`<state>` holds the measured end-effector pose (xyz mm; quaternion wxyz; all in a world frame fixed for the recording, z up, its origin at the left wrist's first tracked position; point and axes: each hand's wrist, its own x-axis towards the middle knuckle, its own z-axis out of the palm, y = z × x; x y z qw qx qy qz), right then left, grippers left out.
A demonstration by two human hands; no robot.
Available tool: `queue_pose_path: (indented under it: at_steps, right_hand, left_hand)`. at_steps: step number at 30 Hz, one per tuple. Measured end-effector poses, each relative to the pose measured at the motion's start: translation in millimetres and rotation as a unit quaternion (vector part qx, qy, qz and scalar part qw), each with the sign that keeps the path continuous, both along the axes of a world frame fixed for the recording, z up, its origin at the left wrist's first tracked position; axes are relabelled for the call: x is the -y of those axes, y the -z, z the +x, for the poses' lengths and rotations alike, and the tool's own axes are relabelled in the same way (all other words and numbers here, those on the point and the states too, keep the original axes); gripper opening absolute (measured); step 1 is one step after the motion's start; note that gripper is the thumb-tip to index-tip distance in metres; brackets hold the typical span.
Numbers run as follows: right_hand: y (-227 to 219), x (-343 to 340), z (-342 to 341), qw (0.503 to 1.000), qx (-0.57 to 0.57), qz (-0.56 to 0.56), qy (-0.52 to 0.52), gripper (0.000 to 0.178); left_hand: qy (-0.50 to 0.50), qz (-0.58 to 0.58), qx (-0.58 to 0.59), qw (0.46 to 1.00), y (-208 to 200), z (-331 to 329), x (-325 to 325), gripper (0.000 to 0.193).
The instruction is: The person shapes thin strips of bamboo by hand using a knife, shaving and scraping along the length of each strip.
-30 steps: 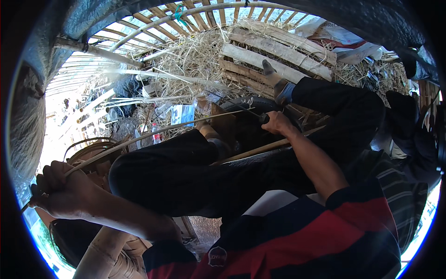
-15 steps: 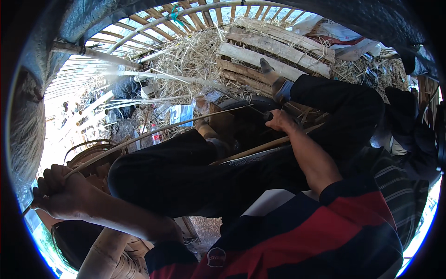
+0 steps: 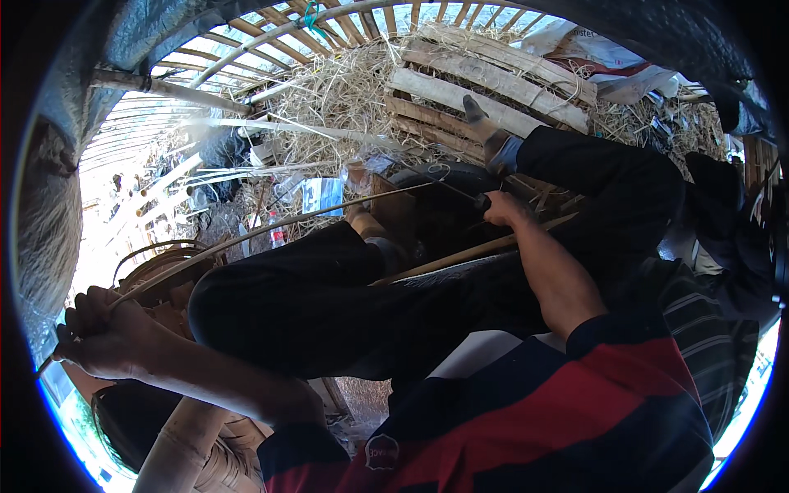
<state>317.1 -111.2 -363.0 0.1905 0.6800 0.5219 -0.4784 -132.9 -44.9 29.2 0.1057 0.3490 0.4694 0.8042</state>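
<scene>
Both hands grip one thin, pale bamboo strip (image 3: pixel 271 230), the left hand (image 3: pixel 99 333) fisted around its lower-left end and the right hand (image 3: pixel 503 209) closed on a dark-handled tool (image 3: pixel 464 195) at its upper-right end, its bowed length slanting across dark-trousered knees (image 3: pixel 312 296), before a wooden pallet (image 3: pixel 485 82) and straw (image 3: pixel 345 90).

The far end of the thin cane strip (image 3: pixel 271 228) ran behind the left hand (image 3: pixel 103 333), whose fingers hid how it was gripped. Right of that strip, the right hand (image 3: pixel 503 209) covered most of a dark-handled tool (image 3: pixel 479 200), its blade too small to make out. Beyond the strip, the litter among the straw (image 3: pixel 345 90) was too blurred to tell.
</scene>
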Motion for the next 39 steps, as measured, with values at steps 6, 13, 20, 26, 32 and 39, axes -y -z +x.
queue_pose_path:
  at_steps: [6, 13, 20, 26, 32, 39]
  right_hand:
    - [38.0, 13.1, 18.7, 0.999, -0.037, 0.006, 0.020, 0.040]
    - [31.9, 10.5, 16.8, 0.992, 0.114, -0.054, 0.005, 0.041]
    - [37.6, 4.5, 5.4, 0.990, -0.137, 0.012, 0.007, 0.043]
    - [64.6, 22.4, 29.6, 0.997, 0.062, -0.034, -0.012, 0.045]
    - [62.2, 19.3, 29.4, 0.998, -0.039, 0.006, -0.040, 0.041]
    - [64.4, 8.1, 32.6, 0.998, 0.009, -0.039, -0.050, 0.041]
  left_hand:
    - [0.002, 0.001, 0.008, 1.000, 5.2, -14.3, -3.0, 0.040]
    - [-0.019, 0.004, 0.019, 1.000, 6.2, -16.3, 0.4, 0.037]
    - [-0.034, -0.004, -0.002, 0.999, 4.7, -15.8, -0.6, 0.039]
    - [0.029, 0.007, 0.014, 0.999, 8.9, -34.4, 1.1, 0.039]
    - [-0.005, -0.003, 0.014, 1.000, 9.3, -30.4, 0.3, 0.039]
    - [-0.061, -0.010, -0.002, 0.998, 2.3, -30.1, 2.2, 0.040]
